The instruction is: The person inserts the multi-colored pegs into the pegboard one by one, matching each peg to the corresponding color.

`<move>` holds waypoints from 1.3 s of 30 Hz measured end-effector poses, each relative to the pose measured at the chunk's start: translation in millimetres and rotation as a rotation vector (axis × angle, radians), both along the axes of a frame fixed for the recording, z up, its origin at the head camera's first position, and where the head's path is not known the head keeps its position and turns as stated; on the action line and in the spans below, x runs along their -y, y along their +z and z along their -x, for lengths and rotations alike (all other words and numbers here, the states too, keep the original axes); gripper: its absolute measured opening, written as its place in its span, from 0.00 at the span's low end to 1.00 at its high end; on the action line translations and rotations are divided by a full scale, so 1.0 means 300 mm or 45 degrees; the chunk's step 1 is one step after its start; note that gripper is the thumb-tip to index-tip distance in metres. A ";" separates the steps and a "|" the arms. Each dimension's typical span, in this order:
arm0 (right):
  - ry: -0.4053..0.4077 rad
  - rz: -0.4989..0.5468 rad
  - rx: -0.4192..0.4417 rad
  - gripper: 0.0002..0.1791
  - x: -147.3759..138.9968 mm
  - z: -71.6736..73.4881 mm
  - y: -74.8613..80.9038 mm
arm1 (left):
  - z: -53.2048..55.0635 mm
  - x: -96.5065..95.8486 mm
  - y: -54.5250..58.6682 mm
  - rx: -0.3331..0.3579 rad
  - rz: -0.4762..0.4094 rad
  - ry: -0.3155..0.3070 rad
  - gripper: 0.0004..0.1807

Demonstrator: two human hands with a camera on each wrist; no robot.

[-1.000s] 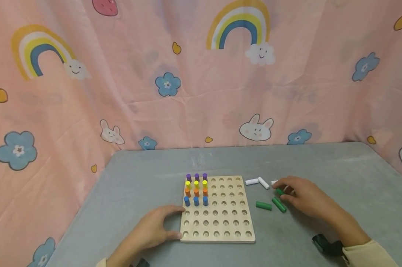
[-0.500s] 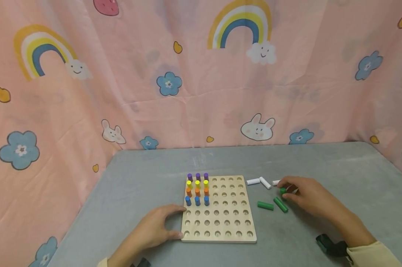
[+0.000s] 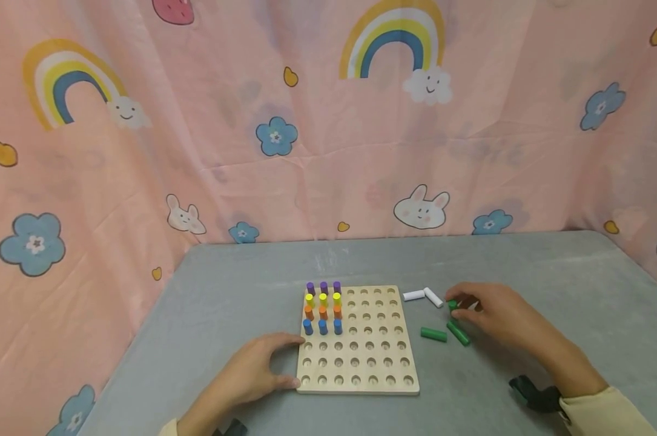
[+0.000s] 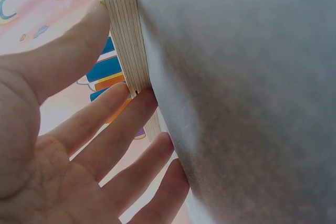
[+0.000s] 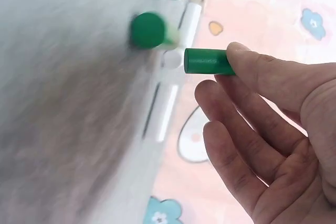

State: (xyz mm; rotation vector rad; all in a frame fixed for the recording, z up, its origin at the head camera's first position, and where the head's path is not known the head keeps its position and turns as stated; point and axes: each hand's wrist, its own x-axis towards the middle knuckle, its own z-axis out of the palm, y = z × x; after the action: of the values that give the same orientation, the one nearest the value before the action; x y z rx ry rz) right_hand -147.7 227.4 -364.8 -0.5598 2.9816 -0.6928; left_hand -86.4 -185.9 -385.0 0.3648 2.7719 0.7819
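A wooden pegboard (image 3: 361, 363) lies on the table, with purple, yellow, orange and blue pegs (image 3: 323, 327) standing upright in its far left rows. At its left edge rests my left hand (image 3: 252, 369); thumb and fingertips touch the side, and the left wrist view shows the fingers (image 4: 121, 135) fairly straight. My right hand (image 3: 497, 312) pinches a green peg (image 5: 207, 61) between thumb and fingers, lifted off the table right of the board. Below it lie two more green pegs (image 3: 434, 334), apart from the hand.
White pegs (image 3: 413, 295) lie beyond the board's far right corner; the right wrist view shows another white peg (image 5: 160, 111) near the hand. The grey table (image 3: 224, 290) ends at a pink patterned curtain (image 3: 328, 181) behind.
My right hand has picked up the green peg from the table, turned it more upright and shifted slightly left. My left hand stays against the pegboard.
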 end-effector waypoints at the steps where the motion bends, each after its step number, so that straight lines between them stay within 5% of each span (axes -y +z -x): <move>1: 0.011 0.007 -0.002 0.13 0.008 0.000 0.007 | 0.001 -0.001 0.000 -0.001 -0.001 0.000 0.35; 14: 0.166 0.079 -0.063 0.13 0.142 -0.001 0.037 | 0.010 -0.006 0.001 -0.003 -0.027 -0.003 0.34; 39: 0.418 0.152 0.075 0.10 0.462 -0.034 0.056 | 0.005 0.009 -0.010 -0.019 -0.053 -0.040 0.32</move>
State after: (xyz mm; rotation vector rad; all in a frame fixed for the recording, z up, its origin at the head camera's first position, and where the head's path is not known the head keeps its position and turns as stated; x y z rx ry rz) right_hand -137.5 88.9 -348.0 -0.9874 2.7110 -0.8397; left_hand -87.8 -188.5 -388.1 0.4223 2.7602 0.8337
